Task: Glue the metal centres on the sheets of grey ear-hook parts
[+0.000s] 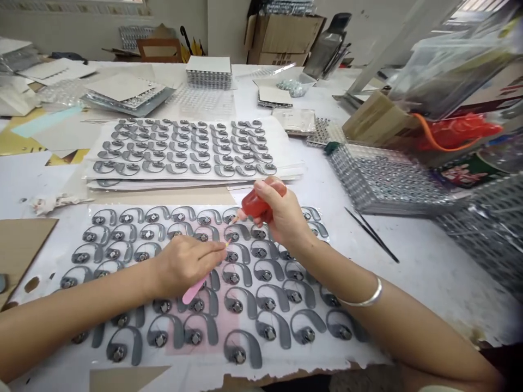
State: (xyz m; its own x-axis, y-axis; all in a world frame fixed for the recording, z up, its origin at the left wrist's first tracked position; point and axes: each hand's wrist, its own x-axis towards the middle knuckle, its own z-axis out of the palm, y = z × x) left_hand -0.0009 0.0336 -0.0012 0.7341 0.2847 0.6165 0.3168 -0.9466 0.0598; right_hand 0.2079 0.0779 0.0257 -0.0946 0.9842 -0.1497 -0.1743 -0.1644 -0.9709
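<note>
My right hand (286,215) is wrapped round a small red squeeze bottle (255,203), whose thin nozzle slants down to the left over the rows of parts. Pink tweezers (193,291) are pinched in my left hand (182,264), with their yellowish tip close below the nozzle. Both tips are over a grey ear-hook piece (244,232) with a round metallic part at one end; whether they touch it I cannot tell. Many similar grey ear-hook pieces lie in rows on a white sheet (281,356) under my hands, some hidden by my left forearm.
Behind lies a second white sheet (286,173) with rows of grey ear-hooks. Black tweezers (373,237) rest on the right, beside stacked clear trays (384,179). A cardboard box (378,122) stands behind them. Cardboard (24,250) lies at left, and a stack of trays (208,72) farther back.
</note>
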